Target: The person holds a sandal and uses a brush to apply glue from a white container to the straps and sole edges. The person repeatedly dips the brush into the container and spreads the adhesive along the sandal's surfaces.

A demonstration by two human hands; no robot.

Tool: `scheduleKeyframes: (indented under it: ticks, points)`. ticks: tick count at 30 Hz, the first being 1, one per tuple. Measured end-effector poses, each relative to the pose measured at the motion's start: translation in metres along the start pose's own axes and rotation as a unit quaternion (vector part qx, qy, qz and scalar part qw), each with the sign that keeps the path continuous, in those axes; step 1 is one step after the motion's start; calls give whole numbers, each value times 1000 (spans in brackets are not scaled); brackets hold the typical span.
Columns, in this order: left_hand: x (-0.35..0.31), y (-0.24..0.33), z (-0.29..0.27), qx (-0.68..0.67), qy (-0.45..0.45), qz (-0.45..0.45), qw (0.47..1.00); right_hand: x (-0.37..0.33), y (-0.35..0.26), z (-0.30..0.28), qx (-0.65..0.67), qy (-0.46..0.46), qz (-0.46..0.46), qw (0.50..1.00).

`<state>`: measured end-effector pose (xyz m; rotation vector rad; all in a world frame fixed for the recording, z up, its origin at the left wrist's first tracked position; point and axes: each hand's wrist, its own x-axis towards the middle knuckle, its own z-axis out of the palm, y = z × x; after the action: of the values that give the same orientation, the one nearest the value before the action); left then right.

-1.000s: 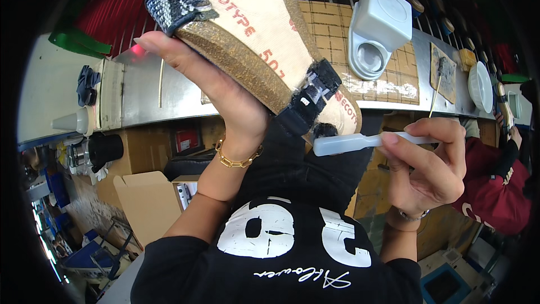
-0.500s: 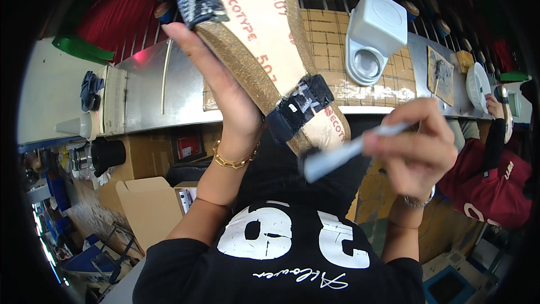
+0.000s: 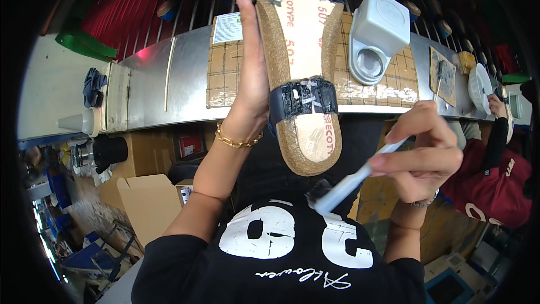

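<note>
My left hand [image 3: 251, 87] grips a sandal [image 3: 306, 39] by its left side, sole side facing me, heel end toward my body. Its midsole edge is brown cork, the sole board is cream with red print, and dark strap ends are folded onto the board at both ends. In my right hand [image 3: 423, 157] is a brush [image 3: 354, 183], pinched between thumb and fingers. The brush has a pale handle and dark bristles. It hangs just below and right of the sandal's heel, apart from it.
A white dispenser pot [image 3: 378, 34] stands on a cardboard sheet [image 3: 225, 84] on the metal bench [image 3: 149, 87]. To the right lie a stained board [image 3: 443, 81] and a white bowl [image 3: 479, 87]. A co-worker in a maroon shirt [image 3: 489, 180] sits at far right. An open carton [image 3: 147, 205] stands at lower left.
The sandal has turned from a slant to nearly upright and shifted right. The brush has moved down, away from the heel edge.
</note>
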<state>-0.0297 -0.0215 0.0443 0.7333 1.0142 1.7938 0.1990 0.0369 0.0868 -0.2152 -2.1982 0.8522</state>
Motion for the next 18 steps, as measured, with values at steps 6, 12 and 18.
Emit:
scheduleKeyframes:
  ticks: [6, 12, 18]
  points:
    - [0, -7, 9, 20, -57, -24, 998, 0, 6, -3, 39, -26, -8, 999]
    - [7, -16, 7, -61, -95, -108, 988, 0, 8, -2, 73, -43, 22, 996]
    - [8, -15, 9, -56, -102, -114, 987, 3, 10, -3, 57, -44, 30, 997]
